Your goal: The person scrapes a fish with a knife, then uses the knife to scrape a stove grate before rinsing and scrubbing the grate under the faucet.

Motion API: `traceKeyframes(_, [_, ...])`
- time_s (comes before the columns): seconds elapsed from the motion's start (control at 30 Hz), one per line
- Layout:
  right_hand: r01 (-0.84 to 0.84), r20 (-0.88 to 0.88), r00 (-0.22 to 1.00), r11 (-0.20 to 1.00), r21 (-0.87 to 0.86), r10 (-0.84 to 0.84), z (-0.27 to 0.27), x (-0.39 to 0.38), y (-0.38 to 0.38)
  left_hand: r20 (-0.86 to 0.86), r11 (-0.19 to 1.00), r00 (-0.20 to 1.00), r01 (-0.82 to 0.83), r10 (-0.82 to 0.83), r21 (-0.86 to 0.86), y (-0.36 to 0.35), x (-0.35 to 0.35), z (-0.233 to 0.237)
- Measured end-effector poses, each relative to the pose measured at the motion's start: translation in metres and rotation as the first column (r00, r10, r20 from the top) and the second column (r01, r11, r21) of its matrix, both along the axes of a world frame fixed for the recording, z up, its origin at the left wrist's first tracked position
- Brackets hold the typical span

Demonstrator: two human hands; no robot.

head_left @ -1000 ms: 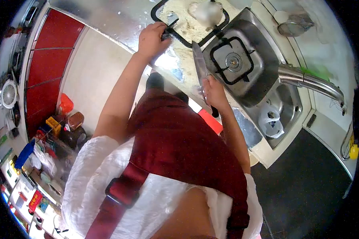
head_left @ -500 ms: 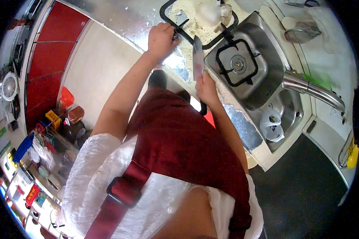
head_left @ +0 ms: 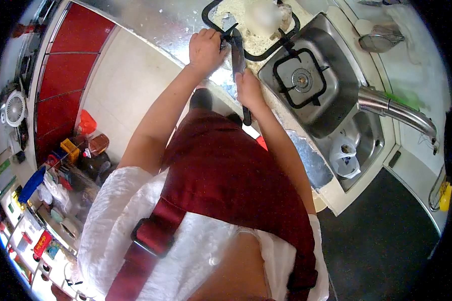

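Note:
My left hand (head_left: pixel 206 47) grips the near corner of a black pan-support grate (head_left: pixel 266 50) that lies on a crusted, dirty stove top. My right hand (head_left: pixel 248 89) holds a kitchen knife (head_left: pixel 236 52) by its black handle. The blade points away from me and its tip lies at the grate corner, right beside my left fingers. A whitish, blurred lump (head_left: pixel 261 15) sits inside the grate frame.
A second burner with its own grate (head_left: pixel 301 78) sits to the right in a steel tray. Further right are a steel pipe (head_left: pixel 397 113), a sink holding a white bag (head_left: pixel 344 155) and a strainer (head_left: pixel 379 40). Red cabinet doors (head_left: pixel 70 65) and a cluttered shelf (head_left: pixel 60 165) are at left.
My right hand has swung the knife leftward, from over the counter beside the second burner to the grate corner next to my left hand. The left hand stays on the grate.

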State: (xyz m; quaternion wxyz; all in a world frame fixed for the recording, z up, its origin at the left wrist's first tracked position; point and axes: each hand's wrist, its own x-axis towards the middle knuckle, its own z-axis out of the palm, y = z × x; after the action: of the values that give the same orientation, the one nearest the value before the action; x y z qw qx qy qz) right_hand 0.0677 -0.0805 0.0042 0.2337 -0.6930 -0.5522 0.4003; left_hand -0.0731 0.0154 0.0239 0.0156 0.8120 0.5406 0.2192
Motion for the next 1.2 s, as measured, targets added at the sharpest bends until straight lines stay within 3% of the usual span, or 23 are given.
traceKeyframes(0.17, [-0.025, 0.114, 0.993, 0.998, 0.066, 0.017, 0.001, 0.018, -0.017, -0.037, 0.999, 0.999, 0.024, -0.026, -0.047, 0.0, -0.002, 0.003])
traceKeyframes(0.2, [-0.189, 0.268, 0.954, 0.964, 0.185, 0.136, -0.012, 0.03, -0.03, -0.036, 0.999, 0.999, 0.028, -0.03, -0.03, -0.001, -0.003, 0.002])
traceKeyframes(0.23, [-0.191, 0.267, 0.954, 0.965, 0.181, 0.138, -0.008, 0.03, -0.036, -0.036, 0.999, 0.999, 0.027, -0.028, -0.034, -0.001, -0.003, 0.003])
traceKeyframes(0.3, [0.112, -0.055, 0.991, 0.98, -0.165, -0.122, -0.001, 0.031, -0.049, -0.04, 0.998, 0.999, 0.013, -0.015, -0.056, -0.002, -0.001, 0.006])
traceKeyframes(0.33, [0.104, 0.012, 0.995, 0.987, -0.125, -0.104, -0.001, 0.03, -0.053, -0.038, 0.998, 0.999, 0.018, -0.02, -0.059, -0.001, 0.0, 0.004])
traceKeyframes(0.57, [0.097, 0.022, 0.995, 0.993, -0.065, -0.095, 0.011, -0.004, -0.035, -0.062, 0.988, 0.995, 0.066, -0.075, -0.138, 0.007, -0.004, 0.005])
traceKeyframes(0.67, [0.124, 0.032, 0.992, 0.975, -0.184, -0.12, 0.019, -0.021, -0.021, -0.035, 0.979, 0.988, 0.143, -0.15, -0.147, 0.014, -0.011, 0.0])
traceKeyframes(0.83, [0.136, -0.007, 0.99, 0.962, -0.237, -0.142, 0.019, -0.036, -0.011, -0.055, 0.932, 0.957, 0.265, -0.286, -0.247, 0.025, -0.017, 0.002])
traceKeyframes(0.9, [0.167, -0.016, 0.984, 0.946, -0.279, -0.178, 0.019, -0.042, -0.005, -0.047, 0.937, 0.949, 0.3, -0.313, -0.181, 0.028, -0.019, -0.002])
traceKeyframes(0.97, [0.259, -0.017, 0.964, 0.955, -0.142, -0.264, 0.014, -0.05, -0.004, -0.049, 0.914, 0.934, 0.333, -0.353, -0.232, 0.03, -0.021, -0.001])
traceKeyframes(1.1, [0.311, -0.05, 0.945, 0.935, -0.17, -0.324, 0.009, -0.056, 0.003, -0.046, 0.887, 0.909, 0.392, -0.414, -0.243, 0.036, -0.023, 0.0])
traceKeyframes(1.2, [0.304, -0.016, 0.952, 0.95, -0.069, -0.306, -0.022, -0.057, 0.001, -0.041, 0.881, 0.9, 0.415, -0.434, -0.225, 0.037, -0.025, 0.002])
